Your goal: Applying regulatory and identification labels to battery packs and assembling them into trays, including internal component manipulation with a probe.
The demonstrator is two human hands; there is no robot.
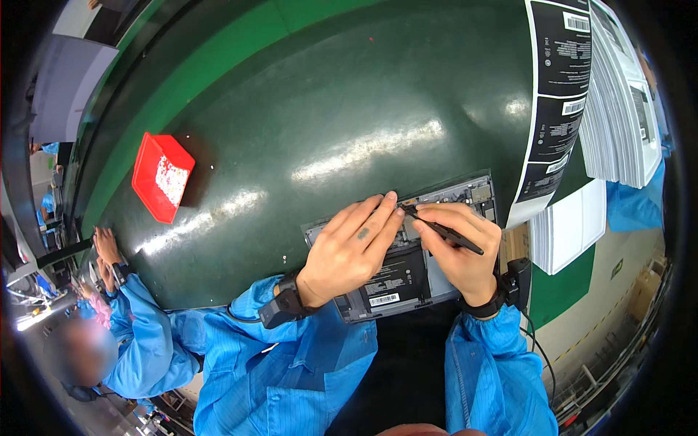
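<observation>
An opened laptop base (425, 280) lies at the near edge of the green table, its inside showing. A black battery (398, 280) with a printed label fills its near middle part. My left hand (350, 247) lies over the left part of the base, fingers stretched out, with the fingertips at its far edge. My right hand (465, 251) is closed around slim black tweezers (456, 238). Their tip points down to the far edge of the base, close beside my left fingertips. Whatever lies right under the tip is too small to make out.
A red bin (151, 178) with small white pieces stands at the left. On the right hang black printed label sheets (558, 109), beside stacked white trays (618, 123) and a lower white stack (571, 227). A co-worker in a blue sleeve (149, 305) sits at left.
</observation>
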